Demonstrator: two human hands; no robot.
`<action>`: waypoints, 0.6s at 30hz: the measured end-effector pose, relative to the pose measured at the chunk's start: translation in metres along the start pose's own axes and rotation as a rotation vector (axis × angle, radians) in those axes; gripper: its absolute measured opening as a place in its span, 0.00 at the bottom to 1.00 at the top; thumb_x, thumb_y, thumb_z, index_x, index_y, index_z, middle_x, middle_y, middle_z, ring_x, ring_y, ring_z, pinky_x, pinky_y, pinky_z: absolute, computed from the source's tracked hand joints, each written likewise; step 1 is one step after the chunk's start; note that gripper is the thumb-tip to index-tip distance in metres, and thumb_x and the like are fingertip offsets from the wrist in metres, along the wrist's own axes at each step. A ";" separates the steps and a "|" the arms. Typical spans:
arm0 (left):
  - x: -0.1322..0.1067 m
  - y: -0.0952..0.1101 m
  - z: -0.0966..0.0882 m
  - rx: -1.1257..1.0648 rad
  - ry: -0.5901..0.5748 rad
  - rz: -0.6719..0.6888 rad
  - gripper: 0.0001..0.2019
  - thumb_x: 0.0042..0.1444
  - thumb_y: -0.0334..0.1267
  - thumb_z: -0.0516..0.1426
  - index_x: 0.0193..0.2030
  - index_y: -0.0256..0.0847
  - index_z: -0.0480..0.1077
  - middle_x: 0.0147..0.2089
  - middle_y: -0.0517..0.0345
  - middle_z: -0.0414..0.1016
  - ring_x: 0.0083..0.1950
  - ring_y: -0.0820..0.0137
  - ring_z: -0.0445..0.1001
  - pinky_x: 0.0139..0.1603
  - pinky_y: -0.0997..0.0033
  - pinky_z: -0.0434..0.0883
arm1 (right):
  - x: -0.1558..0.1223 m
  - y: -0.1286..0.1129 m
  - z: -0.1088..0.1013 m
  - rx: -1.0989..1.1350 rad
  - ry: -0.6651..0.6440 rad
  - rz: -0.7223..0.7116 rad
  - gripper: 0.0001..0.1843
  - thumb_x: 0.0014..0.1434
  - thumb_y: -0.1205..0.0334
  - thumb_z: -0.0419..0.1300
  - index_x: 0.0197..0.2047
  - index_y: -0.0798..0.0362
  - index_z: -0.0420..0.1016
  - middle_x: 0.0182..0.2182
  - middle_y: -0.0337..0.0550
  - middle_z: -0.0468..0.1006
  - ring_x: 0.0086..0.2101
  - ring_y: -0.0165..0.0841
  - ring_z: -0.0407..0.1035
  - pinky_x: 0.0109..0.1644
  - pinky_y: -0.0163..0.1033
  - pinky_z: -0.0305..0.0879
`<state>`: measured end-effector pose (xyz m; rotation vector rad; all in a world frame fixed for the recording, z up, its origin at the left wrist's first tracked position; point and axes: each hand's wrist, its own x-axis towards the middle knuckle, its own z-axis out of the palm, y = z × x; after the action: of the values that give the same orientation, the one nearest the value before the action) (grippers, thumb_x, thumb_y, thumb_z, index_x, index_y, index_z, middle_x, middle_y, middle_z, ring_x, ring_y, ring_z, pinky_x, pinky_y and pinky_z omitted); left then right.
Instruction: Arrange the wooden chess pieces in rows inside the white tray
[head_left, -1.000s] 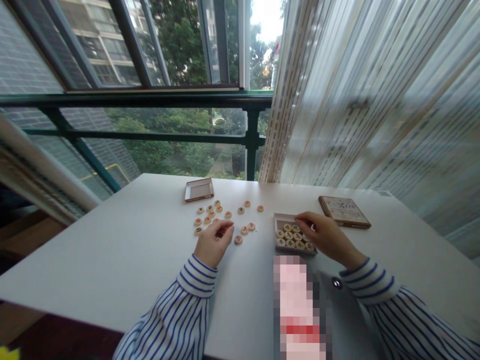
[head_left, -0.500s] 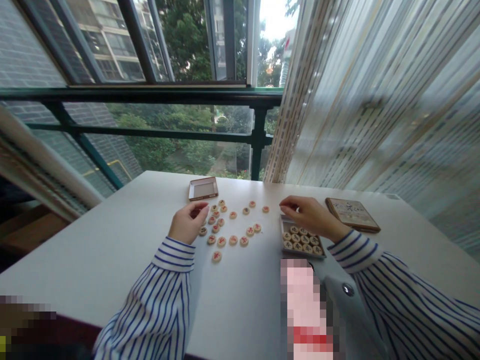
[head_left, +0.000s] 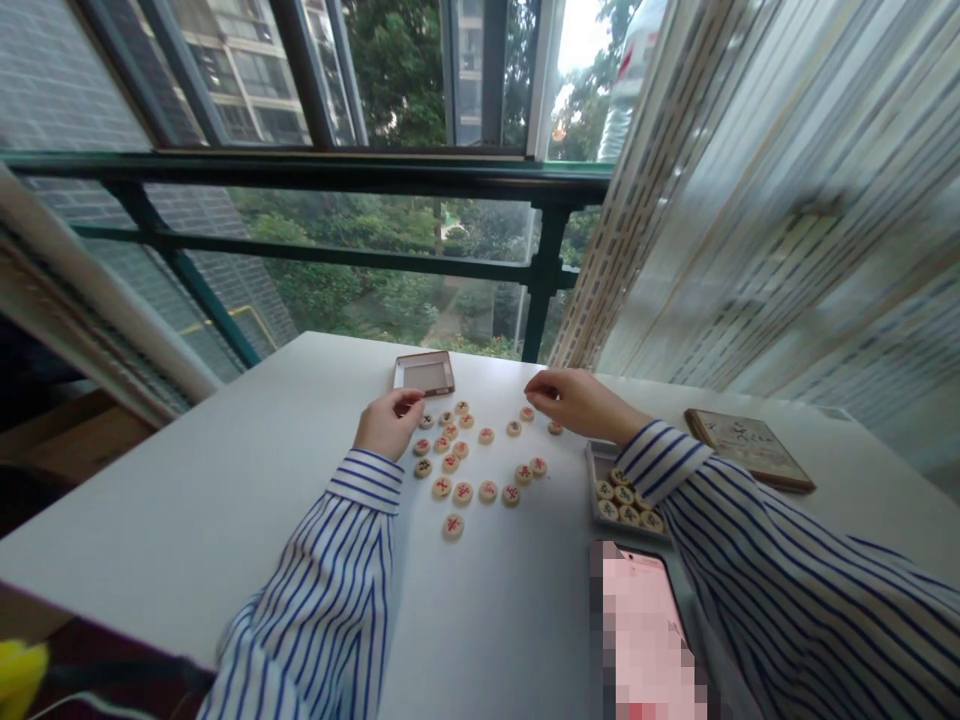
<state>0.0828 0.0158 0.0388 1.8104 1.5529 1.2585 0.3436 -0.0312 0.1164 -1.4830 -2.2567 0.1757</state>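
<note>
Red- and black-lettered discs dot the counter!

They're by the left hand and right hand, pinched nearly closed, any catch impossible to tell; the tray packs dark-lettered pieces; the flat case's writing blurs.

White table, round pieces, boxes

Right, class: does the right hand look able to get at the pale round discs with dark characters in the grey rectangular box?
Probably yes, after drawing back: the right hand is beyond the box, and its blue-striped sleeve hides part of it, but several discs show uncovered.
</note>
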 end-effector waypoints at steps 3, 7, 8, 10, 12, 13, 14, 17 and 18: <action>0.001 -0.011 0.000 -0.007 -0.005 -0.020 0.14 0.45 0.42 0.55 0.36 0.35 0.72 0.31 0.53 0.75 0.31 0.69 0.72 0.35 0.70 0.69 | 0.012 -0.005 0.009 -0.031 -0.022 -0.011 0.10 0.52 0.64 0.51 0.30 0.54 0.74 0.25 0.39 0.75 0.24 0.27 0.65 0.27 0.30 0.54; 0.000 -0.023 0.003 0.048 -0.042 -0.007 0.14 0.45 0.41 0.55 0.37 0.36 0.72 0.35 0.52 0.75 0.32 0.69 0.72 0.35 0.70 0.69 | 0.028 -0.008 0.026 -0.038 -0.043 -0.056 0.11 0.53 0.64 0.50 0.30 0.53 0.74 0.26 0.40 0.75 0.26 0.28 0.65 0.28 0.31 0.55; 0.000 -0.025 0.004 0.084 -0.059 0.006 0.14 0.45 0.40 0.55 0.38 0.37 0.72 0.36 0.52 0.75 0.33 0.69 0.73 0.36 0.70 0.70 | 0.032 -0.009 0.031 -0.040 -0.054 -0.068 0.11 0.53 0.64 0.50 0.31 0.53 0.74 0.26 0.40 0.75 0.26 0.28 0.65 0.29 0.31 0.55; -0.001 -0.027 0.005 0.148 -0.087 0.024 0.14 0.45 0.40 0.55 0.39 0.37 0.71 0.37 0.52 0.75 0.35 0.68 0.73 0.38 0.68 0.70 | 0.038 -0.012 0.040 -0.048 -0.079 -0.088 0.11 0.53 0.64 0.50 0.31 0.52 0.74 0.27 0.40 0.76 0.27 0.29 0.66 0.29 0.31 0.55; -0.001 -0.029 0.007 0.189 -0.104 0.031 0.15 0.46 0.39 0.55 0.41 0.37 0.71 0.38 0.52 0.76 0.37 0.67 0.73 0.40 0.68 0.70 | 0.044 -0.016 0.049 -0.064 -0.101 -0.099 0.12 0.54 0.64 0.49 0.31 0.52 0.74 0.28 0.40 0.76 0.28 0.29 0.66 0.30 0.32 0.54; 0.000 -0.029 0.008 0.205 -0.110 0.031 0.15 0.47 0.39 0.55 0.42 0.37 0.71 0.38 0.52 0.76 0.38 0.67 0.73 0.41 0.68 0.70 | 0.046 -0.018 0.053 -0.070 -0.114 -0.107 0.12 0.54 0.63 0.49 0.32 0.52 0.74 0.28 0.40 0.76 0.28 0.29 0.66 0.30 0.32 0.54; 0.000 -0.030 0.008 0.220 -0.117 0.029 0.15 0.47 0.39 0.55 0.42 0.38 0.71 0.38 0.53 0.76 0.39 0.67 0.73 0.41 0.68 0.70 | 0.049 -0.021 0.057 -0.083 -0.131 -0.112 0.12 0.54 0.63 0.49 0.32 0.52 0.74 0.28 0.40 0.76 0.28 0.29 0.66 0.30 0.32 0.54; 0.002 -0.033 0.011 0.265 -0.138 0.010 0.15 0.47 0.39 0.56 0.43 0.40 0.71 0.39 0.54 0.76 0.41 0.68 0.73 0.43 0.69 0.69 | 0.053 -0.028 0.065 -0.123 -0.182 -0.115 0.13 0.55 0.63 0.48 0.31 0.52 0.74 0.29 0.41 0.76 0.29 0.29 0.66 0.31 0.32 0.53; 0.003 -0.034 0.012 0.276 -0.143 0.005 0.15 0.47 0.39 0.56 0.43 0.40 0.71 0.39 0.53 0.76 0.41 0.67 0.73 0.43 0.70 0.69 | 0.054 -0.029 0.068 -0.132 -0.195 -0.113 0.13 0.55 0.63 0.48 0.31 0.52 0.74 0.29 0.41 0.76 0.29 0.29 0.66 0.31 0.32 0.53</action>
<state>0.0748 0.0307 0.0064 2.0243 1.7075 0.9291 0.2722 0.0140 0.0810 -1.4538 -2.5453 0.1453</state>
